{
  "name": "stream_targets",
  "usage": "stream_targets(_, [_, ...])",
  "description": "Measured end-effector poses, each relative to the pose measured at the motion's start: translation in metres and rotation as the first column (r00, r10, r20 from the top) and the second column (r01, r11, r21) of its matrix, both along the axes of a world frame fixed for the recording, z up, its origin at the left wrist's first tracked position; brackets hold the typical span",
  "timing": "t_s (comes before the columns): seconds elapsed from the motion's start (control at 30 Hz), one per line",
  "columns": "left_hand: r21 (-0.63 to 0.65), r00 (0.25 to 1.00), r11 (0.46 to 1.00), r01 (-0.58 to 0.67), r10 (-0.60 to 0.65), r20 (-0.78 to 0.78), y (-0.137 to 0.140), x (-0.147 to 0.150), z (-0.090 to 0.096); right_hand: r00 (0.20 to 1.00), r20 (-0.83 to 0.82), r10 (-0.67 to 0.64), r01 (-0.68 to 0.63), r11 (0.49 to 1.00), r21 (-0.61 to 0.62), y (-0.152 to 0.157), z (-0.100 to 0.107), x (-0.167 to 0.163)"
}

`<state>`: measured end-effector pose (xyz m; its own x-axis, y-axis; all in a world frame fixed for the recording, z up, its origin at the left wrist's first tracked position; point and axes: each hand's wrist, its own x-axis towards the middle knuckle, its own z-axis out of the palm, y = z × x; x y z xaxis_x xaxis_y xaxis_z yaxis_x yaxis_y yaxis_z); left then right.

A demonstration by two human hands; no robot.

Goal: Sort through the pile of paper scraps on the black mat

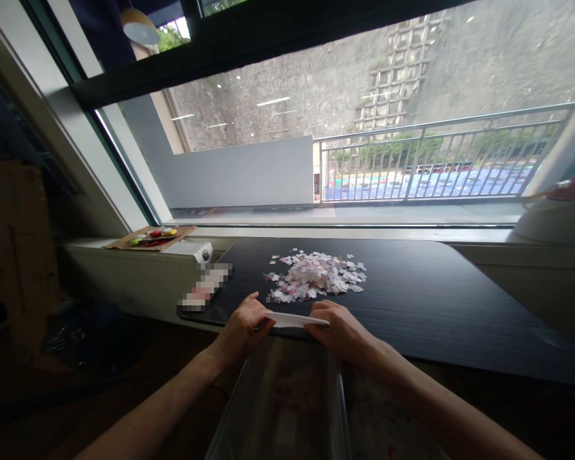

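Between my two hands is a thin white flat piece (291, 320), seen nearly edge-on, so its exact kind does not show. My left hand (250, 321) pinches its left end, with the thumb up and the fingers curled under. On the other end, my right hand (334, 324) is closed around it. Just beyond the hands, a loose heap of small white and pinkish paper pieces (319, 276) lies on the black table (412, 287). Below the table's front edge is a clear, open-topped plastic bin (342, 399), with a pale rectangle low inside.
A blurred-out flat item (206, 287) lies at the table's left corner. Left of it are a white box-shaped device (189, 250) and cardboard (124, 239) with colourful round items. A large window with a railing (421, 163) outside stands behind the table. Cardboard boxes (26, 255) are far left.
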<state>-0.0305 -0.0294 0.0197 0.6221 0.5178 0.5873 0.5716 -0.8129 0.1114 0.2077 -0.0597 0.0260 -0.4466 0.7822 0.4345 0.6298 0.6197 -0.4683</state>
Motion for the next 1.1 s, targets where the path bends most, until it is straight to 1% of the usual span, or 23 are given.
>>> stream_targets(0.3, [0.035,1.0,0.999,-0.005,0.005,-0.004,0.002,0.0,0.001,1.0,-0.011,-0.023,0.023,1.0,-0.008,0.001,0.001,-0.002])
stream_targets(0.5, [0.033,1.0,0.999,-0.017,0.017,-0.003,0.004,0.001,0.003,1.0,-0.005,-0.03,0.03,0.999,-0.016,0.004,-0.001,-0.004])
stream_targets(0.63, [0.027,1.0,0.999,-0.022,0.022,-0.001,0.006,0.0,0.002,0.999,0.004,-0.04,0.04,0.999,-0.011,0.006,-0.002,-0.006])
stream_targets(0.83, [0.044,0.998,0.997,-0.062,0.063,-0.02,0.009,-0.001,-0.001,0.998,0.033,-0.053,0.053,0.998,0.015,0.007,-0.002,-0.009])
stream_targets(1.0, [0.042,0.997,0.996,-0.073,0.073,-0.002,0.015,0.0,-0.002,0.997,0.074,-0.029,0.024,0.998,0.055,0.013,-0.001,-0.009])
stream_targets(1.1, [0.032,0.998,0.998,-0.052,0.051,0.02,0.01,0.001,-0.001,0.995,0.101,0.007,-0.013,0.998,0.061,0.011,0.004,-0.004])
